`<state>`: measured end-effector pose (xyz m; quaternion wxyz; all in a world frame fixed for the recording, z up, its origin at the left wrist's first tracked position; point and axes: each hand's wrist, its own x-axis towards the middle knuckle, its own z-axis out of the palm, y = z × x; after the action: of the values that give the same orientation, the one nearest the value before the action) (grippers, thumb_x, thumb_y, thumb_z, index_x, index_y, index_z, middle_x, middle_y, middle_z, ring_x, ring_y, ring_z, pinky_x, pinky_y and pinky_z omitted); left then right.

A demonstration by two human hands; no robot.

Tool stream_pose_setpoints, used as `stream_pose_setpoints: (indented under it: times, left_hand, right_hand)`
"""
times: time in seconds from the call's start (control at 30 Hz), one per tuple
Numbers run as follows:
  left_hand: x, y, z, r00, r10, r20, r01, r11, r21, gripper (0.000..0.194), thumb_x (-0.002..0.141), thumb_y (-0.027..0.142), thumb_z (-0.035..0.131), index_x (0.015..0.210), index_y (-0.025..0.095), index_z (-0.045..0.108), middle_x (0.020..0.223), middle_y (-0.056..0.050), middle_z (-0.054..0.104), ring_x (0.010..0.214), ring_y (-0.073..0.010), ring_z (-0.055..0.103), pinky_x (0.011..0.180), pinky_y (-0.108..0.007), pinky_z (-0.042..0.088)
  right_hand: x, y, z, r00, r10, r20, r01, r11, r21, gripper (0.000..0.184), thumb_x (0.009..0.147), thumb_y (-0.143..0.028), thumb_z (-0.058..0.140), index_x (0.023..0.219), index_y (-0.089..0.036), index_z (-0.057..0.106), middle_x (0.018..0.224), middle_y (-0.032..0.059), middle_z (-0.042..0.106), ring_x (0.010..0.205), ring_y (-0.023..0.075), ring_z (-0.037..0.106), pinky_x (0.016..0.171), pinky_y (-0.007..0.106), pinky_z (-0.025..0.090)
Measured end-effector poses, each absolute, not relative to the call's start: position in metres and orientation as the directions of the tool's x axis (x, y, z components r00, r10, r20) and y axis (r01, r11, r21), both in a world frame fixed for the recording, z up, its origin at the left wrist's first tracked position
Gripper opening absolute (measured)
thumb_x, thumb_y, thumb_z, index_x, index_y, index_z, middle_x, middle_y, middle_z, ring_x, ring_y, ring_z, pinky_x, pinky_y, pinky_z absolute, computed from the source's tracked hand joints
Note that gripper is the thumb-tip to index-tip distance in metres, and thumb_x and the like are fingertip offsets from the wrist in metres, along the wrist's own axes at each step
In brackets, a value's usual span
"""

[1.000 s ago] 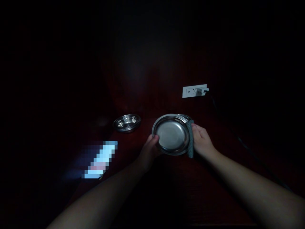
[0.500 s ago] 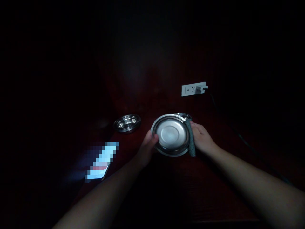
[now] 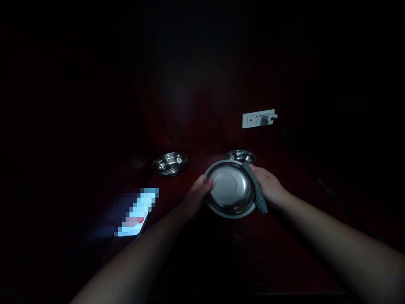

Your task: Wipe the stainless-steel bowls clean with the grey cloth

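A round, shiny metal dish [image 3: 226, 185] is held up in front of me, its flat round base turned toward my view. My left hand [image 3: 200, 194] grips its left rim, with the thumb over the near face and the other fingers mostly behind. On the opposite side, my right hand [image 3: 267, 183] is closed on a grey-green cloth [image 3: 257, 190] folded over the dish's right edge. The right fingertips are hidden behind cloth and dish. Just behind the held dish, another metal dish [image 3: 241, 155] rests on the dark red table [image 3: 268, 253].
A stack of metal dishes [image 3: 171, 164] stands at the back left. Nearer on the left lies a lit, blurred-out screen [image 3: 139, 213], phone-like. A white wall socket [image 3: 258, 118] holds a plugged-in adapter, and a dark cable runs down on the right. Surroundings are very dark.
The held dish has shifted slightly down and to the right and tilted, showing more of the dish behind it. The cloth has moved down along its right rim, now slanting more.
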<state>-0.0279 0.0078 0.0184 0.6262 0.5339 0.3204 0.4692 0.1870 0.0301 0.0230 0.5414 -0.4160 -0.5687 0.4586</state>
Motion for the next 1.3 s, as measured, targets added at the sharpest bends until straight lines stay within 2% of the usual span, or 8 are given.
stream_pose_setpoints:
  times: [0.43, 0.57, 0.67, 0.73, 0.87, 1.0, 1.17, 1.3]
  left_hand:
    - [-0.027, 0.006, 0.020, 0.434, 0.889, 0.146, -0.165, -0.081, 0.983, 0.051, 0.077, 0.053, 0.060, 0.109, 0.014, 0.058, 0.098, -0.009, 0.064, 0.084, -0.0210, 0.058, 0.072, -0.031, 0.043]
    - [-0.022, 0.007, 0.014, 0.299, 0.917, 0.263, -0.203, -0.208, 0.957, 0.049, 0.079, 0.058, 0.053, 0.104, 0.016, 0.059, 0.097, -0.007, 0.064, 0.086, -0.0215, 0.058, 0.074, -0.032, 0.043]
    - [-0.018, 0.011, 0.006, 0.143, 0.947, 0.287, -0.262, -0.244, 0.934, 0.050, 0.083, 0.059, 0.048, 0.108, 0.017, 0.058, 0.105, -0.007, 0.064, 0.097, -0.0223, 0.057, 0.085, -0.034, 0.043]
    - [-0.016, 0.013, 0.002, 0.125, 0.958, 0.260, -0.301, -0.213, 0.929, 0.052, 0.082, 0.059, 0.049, 0.113, 0.017, 0.055, 0.106, -0.007, 0.064, 0.099, -0.0224, 0.058, 0.086, -0.035, 0.044]
    - [-0.014, 0.015, -0.001, 0.174, 0.971, 0.165, -0.364, -0.092, 0.927, 0.063, 0.078, 0.064, 0.051, 0.123, 0.019, 0.047, 0.110, -0.010, 0.063, 0.091, -0.0229, 0.062, 0.071, -0.034, 0.050]
    - [-0.010, 0.011, 0.002, 0.171, 0.976, 0.136, -0.432, -0.050, 0.901, 0.058, 0.082, 0.060, 0.047, 0.124, 0.020, 0.046, 0.121, -0.013, 0.059, 0.099, -0.0236, 0.061, 0.073, -0.034, 0.050]
    - [-0.004, 0.005, 0.006, 0.221, 0.973, 0.075, -0.475, 0.040, 0.879, 0.058, 0.080, 0.060, 0.051, 0.122, 0.021, 0.047, 0.128, -0.012, 0.055, 0.110, -0.0271, 0.057, 0.080, -0.039, 0.051]
    - [-0.004, 0.005, 0.006, 0.159, 0.985, 0.074, -0.421, 0.000, 0.907, 0.057, 0.081, 0.060, 0.050, 0.124, 0.021, 0.046, 0.124, -0.011, 0.057, 0.107, -0.0278, 0.058, 0.080, -0.041, 0.050]
  right_hand:
    - [0.189, 0.027, 0.029, -0.194, 0.977, 0.091, -0.070, 0.078, -0.994, 0.046, 0.065, -0.064, 0.065, 0.072, -0.019, 0.066, 0.065, 0.0042, 0.068, 0.057, 0.0164, 0.059, 0.055, 0.029, 0.051]
    - [0.189, 0.028, 0.027, -0.164, 0.977, 0.137, -0.048, 0.131, -0.990, 0.046, 0.068, -0.066, 0.062, 0.070, -0.020, 0.065, 0.064, 0.0041, 0.067, 0.060, 0.0183, 0.060, 0.057, 0.030, 0.051]
    - [0.189, 0.031, 0.025, -0.074, 0.980, 0.187, -0.047, 0.184, -0.982, 0.044, 0.073, -0.066, 0.057, 0.069, -0.022, 0.063, 0.063, 0.0039, 0.066, 0.061, 0.0196, 0.061, 0.057, 0.030, 0.050]
    - [0.189, 0.035, 0.022, 0.003, 0.976, 0.219, -0.059, 0.219, -0.974, 0.046, 0.074, -0.067, 0.054, 0.071, -0.022, 0.062, 0.064, 0.0041, 0.066, 0.061, 0.0199, 0.061, 0.057, 0.031, 0.050]
    - [0.189, 0.042, 0.015, 0.125, 0.954, 0.273, -0.077, 0.283, -0.956, 0.048, 0.075, -0.068, 0.054, 0.075, -0.021, 0.061, 0.066, 0.0033, 0.066, 0.063, 0.0199, 0.061, 0.061, 0.031, 0.050]
    - [0.190, 0.046, 0.010, 0.181, 0.945, 0.274, -0.130, 0.299, -0.945, 0.043, 0.076, -0.064, 0.056, 0.076, -0.021, 0.061, 0.065, 0.0000, 0.064, 0.062, 0.0171, 0.058, 0.061, 0.029, 0.048]
    - [0.191, 0.046, 0.006, 0.047, 0.955, 0.291, -0.079, 0.294, -0.952, 0.042, 0.079, -0.061, 0.054, 0.077, -0.020, 0.062, 0.071, 0.0002, 0.066, 0.068, 0.0178, 0.059, 0.068, 0.030, 0.048]
    - [0.190, 0.049, 0.002, -0.022, 0.974, 0.224, -0.139, 0.219, -0.966, 0.036, 0.082, -0.055, 0.054, 0.086, -0.022, 0.066, 0.086, 0.0022, 0.070, 0.083, 0.0199, 0.063, 0.078, 0.032, 0.049]
